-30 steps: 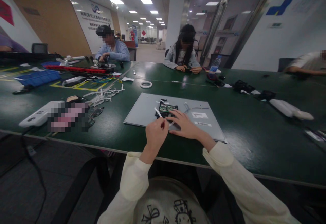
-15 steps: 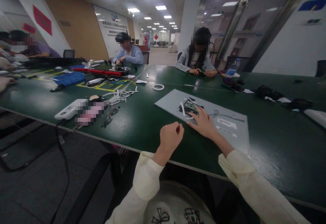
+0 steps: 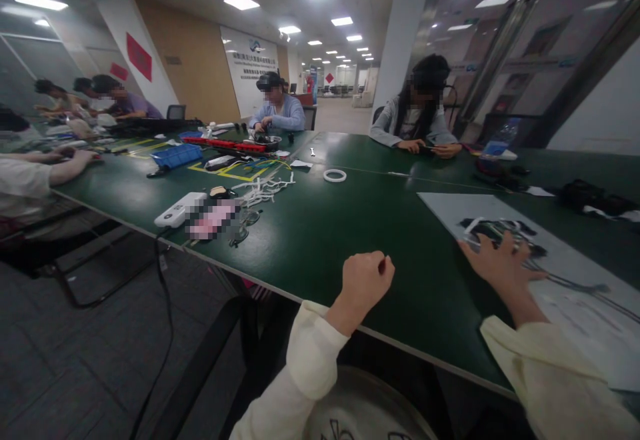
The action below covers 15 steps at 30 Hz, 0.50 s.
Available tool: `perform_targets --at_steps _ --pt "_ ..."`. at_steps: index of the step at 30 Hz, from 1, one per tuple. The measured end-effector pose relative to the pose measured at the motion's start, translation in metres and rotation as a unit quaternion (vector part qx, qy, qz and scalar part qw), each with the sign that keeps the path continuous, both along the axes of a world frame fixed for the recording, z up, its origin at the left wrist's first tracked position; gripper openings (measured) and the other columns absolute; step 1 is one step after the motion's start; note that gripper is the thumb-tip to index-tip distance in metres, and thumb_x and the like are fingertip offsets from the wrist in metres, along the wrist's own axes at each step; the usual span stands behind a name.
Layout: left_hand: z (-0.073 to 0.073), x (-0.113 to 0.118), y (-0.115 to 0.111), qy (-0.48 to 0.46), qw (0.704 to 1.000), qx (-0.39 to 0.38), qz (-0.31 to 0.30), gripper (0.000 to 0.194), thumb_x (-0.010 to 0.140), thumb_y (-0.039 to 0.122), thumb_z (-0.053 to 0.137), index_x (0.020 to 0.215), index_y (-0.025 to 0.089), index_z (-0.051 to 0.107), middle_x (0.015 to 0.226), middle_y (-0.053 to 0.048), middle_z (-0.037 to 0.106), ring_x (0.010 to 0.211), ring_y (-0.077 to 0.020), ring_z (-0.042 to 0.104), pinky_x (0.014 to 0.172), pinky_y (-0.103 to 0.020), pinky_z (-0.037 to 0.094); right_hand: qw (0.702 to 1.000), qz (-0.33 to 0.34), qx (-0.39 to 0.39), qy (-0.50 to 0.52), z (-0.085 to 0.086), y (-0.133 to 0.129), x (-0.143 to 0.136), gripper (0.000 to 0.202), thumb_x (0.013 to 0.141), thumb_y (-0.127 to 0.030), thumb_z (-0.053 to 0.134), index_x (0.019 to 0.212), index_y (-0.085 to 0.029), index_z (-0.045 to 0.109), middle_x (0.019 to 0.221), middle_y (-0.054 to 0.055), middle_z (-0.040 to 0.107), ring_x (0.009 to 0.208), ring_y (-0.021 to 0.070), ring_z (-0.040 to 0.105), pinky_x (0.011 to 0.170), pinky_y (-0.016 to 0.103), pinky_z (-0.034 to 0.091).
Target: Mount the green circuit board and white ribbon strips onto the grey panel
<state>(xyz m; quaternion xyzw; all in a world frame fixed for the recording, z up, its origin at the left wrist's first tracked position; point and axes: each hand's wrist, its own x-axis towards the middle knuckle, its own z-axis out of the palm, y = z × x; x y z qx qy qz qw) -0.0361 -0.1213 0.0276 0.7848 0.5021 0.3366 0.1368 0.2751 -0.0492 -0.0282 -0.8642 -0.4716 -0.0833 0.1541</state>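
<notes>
My right hand (image 3: pixel 503 270) lies with its fingers spread over a dark electronic part with a green circuit board (image 3: pixel 493 229), strips of white tape on it. That part rests on a flat grey panel (image 3: pixel 450 210), and grey cables (image 3: pixel 570 280) run from it toward the right. Blurred white labels (image 3: pixel 585 313) are on the panel near my right wrist. Near the table's front edge, my left hand (image 3: pixel 367 283) is closed in a loose fist, thumb side up. Whatever it may hold is hidden inside the fingers.
A roll of white tape (image 3: pixel 335 175) lies on the green table (image 3: pixel 300 227). To the left are torn white strips (image 3: pixel 265 190), glasses (image 3: pixel 245 227), a pink item (image 3: pixel 215 219), a white power strip (image 3: pixel 180 209) and a blue tray (image 3: pixel 176 156). Co-workers sit across and at left.
The grey panel with the electronic part has shifted right across the table, my right hand moving along with it and spreading wider. My left hand stays in a fist. The view has turned left.
</notes>
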Motion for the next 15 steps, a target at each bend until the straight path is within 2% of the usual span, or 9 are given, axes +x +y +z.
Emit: perform_targets --at_steps 8,11,15 --pt "-0.004 0.0 -0.001 -0.033 0.999 0.001 -0.022 0.036 0.092 0.03 0.034 0.071 0.014 0.058 0.058 0.001 0.056 0.048 -0.0054 0.049 0.047 -0.016 0.038 0.996 -0.085 0.029 0.024 -0.012 -0.004 0.054 0.07 0.078 -0.068 0.022 0.13 -0.026 0.045 0.142 0.019 0.012 0.127 0.0426 0.003 0.079 0.068 0.008" --pt "-0.004 0.0 -0.001 -0.029 0.999 0.0 -0.021 0.036 0.092 0.03 0.034 0.07 0.014 0.057 0.058 0.001 0.055 0.048 -0.0056 0.048 0.047 -0.016 0.038 0.993 -0.11 0.015 0.031 -0.011 -0.007 0.064 0.071 0.075 -0.067 0.024 0.13 -0.028 0.045 0.143 0.018 0.011 0.126 0.0432 0.002 0.077 0.068 0.005" --pt "-0.005 -0.001 0.0 -0.026 0.999 -0.002 -0.027 0.035 0.093 0.029 0.034 0.071 0.014 0.058 0.058 0.001 0.056 0.049 -0.0056 0.049 0.048 -0.016 0.039 0.993 -0.109 0.019 0.03 -0.006 -0.013 0.069 0.074 0.073 -0.068 0.018 0.131 -0.03 0.043 0.143 0.016 0.01 0.126 0.0429 0.001 0.076 0.067 0.001"
